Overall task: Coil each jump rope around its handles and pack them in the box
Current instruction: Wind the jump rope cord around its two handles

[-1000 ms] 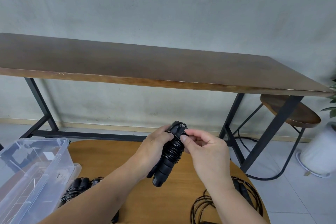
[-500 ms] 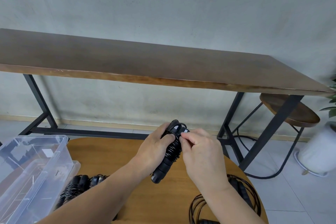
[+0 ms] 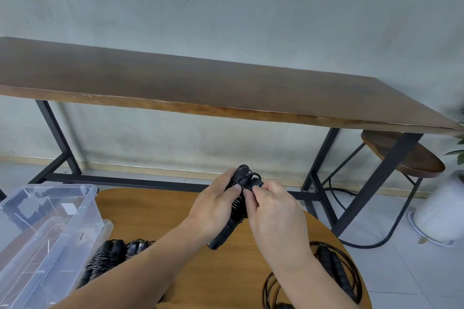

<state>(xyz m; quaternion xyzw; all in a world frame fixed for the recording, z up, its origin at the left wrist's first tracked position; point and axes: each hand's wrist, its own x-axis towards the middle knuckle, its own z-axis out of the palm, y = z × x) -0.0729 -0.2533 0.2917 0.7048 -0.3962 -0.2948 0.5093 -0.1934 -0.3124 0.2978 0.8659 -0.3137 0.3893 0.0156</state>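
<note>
Rope bundle (image 3: 237, 211) gripped between both hands.

box (image 3: 15, 246) cut off left | loose rope (image 3: 334, 273) cut off below

Both hands meet above a round wooden table (image 3: 155, 211). The left hand (image 3: 213, 208) grips a coiled black jump rope (image 3: 236, 211), its cord wound around the paired handles, while the right hand (image 3: 273, 213) pinches the cord near the handles' top end. A clear plastic box (image 3: 47, 233) stands at the table's left edge, with another wound rope (image 3: 105, 261) lying just beside it. A loose rope (image 3: 334, 268) (uncoiled, in slack loops) lies near the right edge. Behind stands a long dark bench-like table (image 3: 200, 83) against a grey wall.
</note>
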